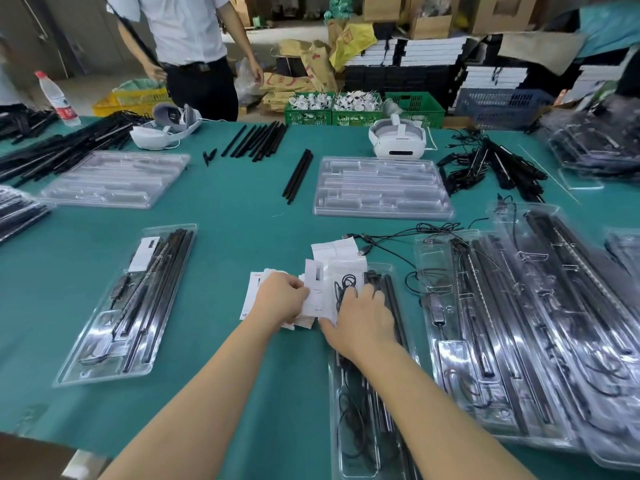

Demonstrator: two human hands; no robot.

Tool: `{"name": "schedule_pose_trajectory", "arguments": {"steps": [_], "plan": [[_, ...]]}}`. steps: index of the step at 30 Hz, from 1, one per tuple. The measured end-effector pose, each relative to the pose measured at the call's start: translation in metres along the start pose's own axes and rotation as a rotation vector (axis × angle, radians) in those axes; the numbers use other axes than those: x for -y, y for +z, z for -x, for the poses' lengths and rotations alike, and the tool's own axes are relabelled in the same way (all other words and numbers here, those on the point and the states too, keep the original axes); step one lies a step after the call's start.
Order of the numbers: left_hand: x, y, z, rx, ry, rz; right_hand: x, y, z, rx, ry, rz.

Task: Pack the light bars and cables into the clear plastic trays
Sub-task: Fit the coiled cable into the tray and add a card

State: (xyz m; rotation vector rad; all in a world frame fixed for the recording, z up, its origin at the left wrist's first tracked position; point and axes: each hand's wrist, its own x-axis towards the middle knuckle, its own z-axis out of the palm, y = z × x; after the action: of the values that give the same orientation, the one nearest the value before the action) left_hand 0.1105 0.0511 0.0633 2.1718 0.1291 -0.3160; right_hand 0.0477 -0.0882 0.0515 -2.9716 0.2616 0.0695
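My left hand (282, 299) grips a stack of white paper leaflets (315, 292) in the middle of the green table. My right hand (360, 317) rests on the leaflets and on the top end of a clear plastic tray (349, 441) that holds black light bars and a coiled cable. A filled tray (124, 306) lies to the left. Several filled trays (519, 341) overlap at the right. Two empty clear trays (381, 188) (114, 178) sit farther back. Loose black light bars (258, 140) and a pair of bars (298, 176) lie beyond them. Loose cables (391, 237) trail near the leaflets.
Two white headsets (398, 140) (166, 128) sit at the table's far edge. A person in a white shirt (190, 46) stands behind it. A pile of bars (59, 147) lies far left, cabled bars (491, 168) far right. Green crates (332, 110) and boxes stand on the floor.
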Motion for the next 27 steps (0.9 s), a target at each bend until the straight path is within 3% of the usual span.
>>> {"name": "schedule_pose_trajectory", "arguments": {"steps": [14,18,27], "plan": [[-0.012,0.013,0.001,0.159,-0.157,0.276,-0.009,-0.007,0.005,-0.031,-0.075,-0.034],[-0.010,0.018,-0.002,0.153,-0.152,0.236,-0.008,-0.002,0.006,-0.044,-0.081,-0.010],[-0.006,0.025,-0.017,0.148,-0.234,0.458,-0.007,0.002,0.009,-0.069,-0.072,-0.027]]}}
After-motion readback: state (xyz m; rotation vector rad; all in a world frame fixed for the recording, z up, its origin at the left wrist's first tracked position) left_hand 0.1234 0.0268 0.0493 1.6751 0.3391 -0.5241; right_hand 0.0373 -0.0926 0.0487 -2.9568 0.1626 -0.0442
